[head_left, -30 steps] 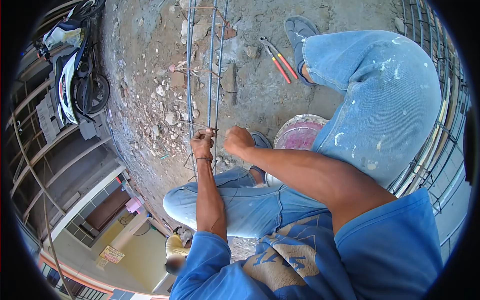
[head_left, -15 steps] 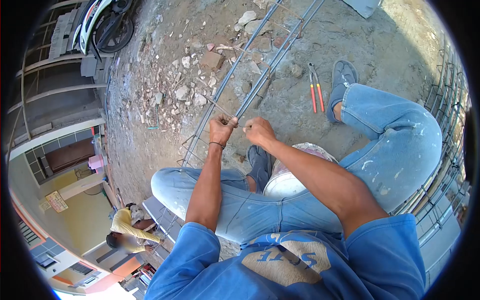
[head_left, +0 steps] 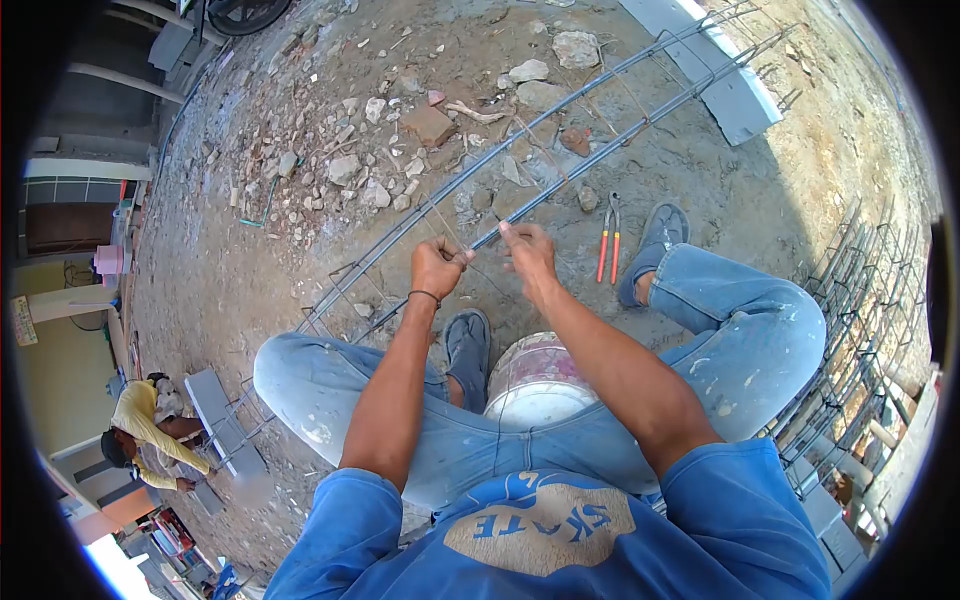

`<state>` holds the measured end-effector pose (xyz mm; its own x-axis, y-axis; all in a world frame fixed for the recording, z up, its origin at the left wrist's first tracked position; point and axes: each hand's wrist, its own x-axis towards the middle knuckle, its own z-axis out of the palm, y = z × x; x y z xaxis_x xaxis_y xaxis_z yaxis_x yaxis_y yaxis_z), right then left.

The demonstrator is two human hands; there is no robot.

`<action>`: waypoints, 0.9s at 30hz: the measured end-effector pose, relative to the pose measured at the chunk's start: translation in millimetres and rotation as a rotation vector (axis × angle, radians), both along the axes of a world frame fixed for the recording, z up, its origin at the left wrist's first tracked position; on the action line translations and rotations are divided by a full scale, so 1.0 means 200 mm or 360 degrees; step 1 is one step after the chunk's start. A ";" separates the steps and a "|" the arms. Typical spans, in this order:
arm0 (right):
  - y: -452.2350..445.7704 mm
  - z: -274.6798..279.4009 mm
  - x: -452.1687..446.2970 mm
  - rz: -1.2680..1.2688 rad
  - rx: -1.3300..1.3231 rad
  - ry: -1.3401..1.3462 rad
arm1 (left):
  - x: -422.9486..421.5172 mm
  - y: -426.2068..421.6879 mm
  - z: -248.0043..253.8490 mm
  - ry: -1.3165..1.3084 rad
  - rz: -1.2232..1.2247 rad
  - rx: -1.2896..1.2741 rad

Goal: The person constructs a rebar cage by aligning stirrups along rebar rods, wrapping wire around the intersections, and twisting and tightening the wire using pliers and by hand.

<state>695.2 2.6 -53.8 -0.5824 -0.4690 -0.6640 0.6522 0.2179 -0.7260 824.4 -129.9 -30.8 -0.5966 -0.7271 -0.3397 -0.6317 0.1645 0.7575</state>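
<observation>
Steel frame [head_left: 580,172] of long bars and bent cross ties lies slantwise over the rubble-strewn ground [head_left: 380,70], its upper end crossing a grey board [head_left: 735,95] that is cut off by the picture's edge; its lower end runs out of sight behind the left knee [head_left: 300,385]. At the bar nearer the wearer, the left hand [head_left: 437,268] has its grip together at the fingertips, beside a cross tie, but what is pinched there is too small to tell. The right hand [head_left: 530,262] has its fingertips at the same bar, just beside the left; its thumb is hard to make out, so whether its grip is apart or together cannot be told. A thin line, perhaps wire, trails below the hands, too faint to follow. Red-handled pliers [head_left: 609,240] lie near the right shoe [head_left: 662,235]. The bucket [head_left: 540,375] between the legs is partly hidden by the right forearm and jeans. The dark wheel [head_left: 245,12] at the top is cut off.
</observation>
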 end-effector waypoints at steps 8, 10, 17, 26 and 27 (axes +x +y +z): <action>-0.02 0.03 -0.33 -0.0477 0.0017 0.0218 | 0.01 0.00 0.00 -0.0024 -0.0031 -0.0049; -0.05 -0.01 -0.38 -0.0210 -0.0341 0.0047 | 0.01 0.00 0.00 -0.0066 0.0010 -0.0016; -0.08 0.04 -0.40 -0.0290 -0.0127 0.0040 | -0.01 0.04 0.06 -0.0064 0.0045 -0.0031; -0.10 0.02 -0.24 -0.0368 0.0027 0.0060 | -0.01 0.10 0.06 -0.0165 0.0185 -0.0351; -0.13 0.04 -0.19 -0.0528 0.0390 0.0191 | 0.00 0.11 0.07 -0.0170 0.0238 -0.0358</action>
<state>656.6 -23.0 -46.0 -0.7549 -0.0800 -0.6509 0.6302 0.1862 -0.7538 823.5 -107.8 -15.9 -0.4465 -0.8687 -0.2147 -0.7358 0.2198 0.6406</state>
